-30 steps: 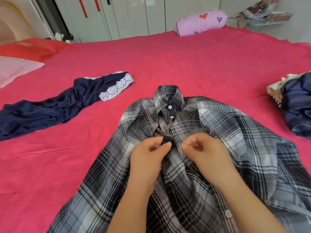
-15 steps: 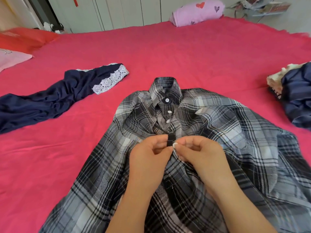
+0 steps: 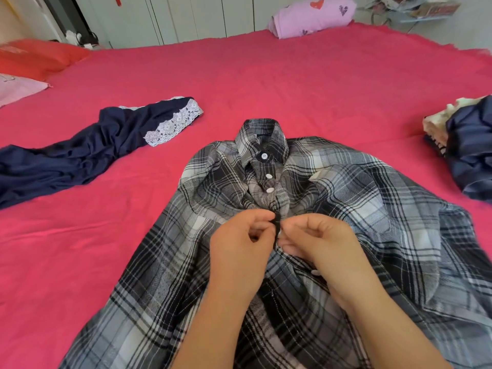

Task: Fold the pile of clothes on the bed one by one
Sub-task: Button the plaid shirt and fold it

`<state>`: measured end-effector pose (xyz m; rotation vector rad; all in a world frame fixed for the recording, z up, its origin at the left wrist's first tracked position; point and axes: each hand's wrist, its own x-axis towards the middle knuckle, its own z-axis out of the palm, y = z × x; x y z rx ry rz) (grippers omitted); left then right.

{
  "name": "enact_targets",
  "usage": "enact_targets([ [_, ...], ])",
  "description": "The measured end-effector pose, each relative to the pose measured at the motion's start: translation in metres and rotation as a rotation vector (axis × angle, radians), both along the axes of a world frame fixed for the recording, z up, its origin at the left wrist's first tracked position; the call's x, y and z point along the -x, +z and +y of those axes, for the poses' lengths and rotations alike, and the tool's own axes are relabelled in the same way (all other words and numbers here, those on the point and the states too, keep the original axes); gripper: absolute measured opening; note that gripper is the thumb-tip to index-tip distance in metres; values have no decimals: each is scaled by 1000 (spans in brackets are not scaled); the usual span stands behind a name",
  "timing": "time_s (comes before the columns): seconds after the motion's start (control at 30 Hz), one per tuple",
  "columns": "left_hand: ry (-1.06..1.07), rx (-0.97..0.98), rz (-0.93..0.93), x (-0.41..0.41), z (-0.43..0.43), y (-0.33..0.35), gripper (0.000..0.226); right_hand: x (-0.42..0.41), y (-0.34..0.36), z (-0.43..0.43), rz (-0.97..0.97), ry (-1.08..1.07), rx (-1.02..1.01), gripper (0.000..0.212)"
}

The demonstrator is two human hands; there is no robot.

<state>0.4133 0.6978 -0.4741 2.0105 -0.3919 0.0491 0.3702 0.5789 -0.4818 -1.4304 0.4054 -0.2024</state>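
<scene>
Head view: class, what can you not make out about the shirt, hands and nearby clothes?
All head view.
Hem of the plaid shirt: cut off by the bottom edge.
What the left hand and right hand pinch: hidden by their fingers.
Rest of the pile of clothes: beyond the right edge.
End of the navy garment: beyond the left edge.

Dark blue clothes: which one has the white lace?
The dark blue garment stretched out left of the plaid shirt; lace trims its far end. The bunched blue one at the right edge shows none.
</scene>
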Motion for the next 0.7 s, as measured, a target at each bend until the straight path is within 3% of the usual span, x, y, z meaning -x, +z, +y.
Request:
enact_targets([
  [0.2,-9,-50,-108,3,-7,-2,32,-4,0,-2,22,-72,-57,6],
  [0.33,10,-26,-108,2,-9,-2,37,-6,-1,-4,5,-103,-218,13],
  [0.43,39,52,-24,2,-10,1,31,-8,-3,-5,-5,-80,-211,16],
  [0.53,77,333,300,-1,-10,1,25,-9,-5,-5,-52,-53,60,21],
  [0.63,58,610,672,-8,-11,3,21,-6,-4,-7,-124,-15,559,26],
  [0.7,36,719,792,-11,-10,6,20,-3,-3,-8,-161,17,777,33],
])
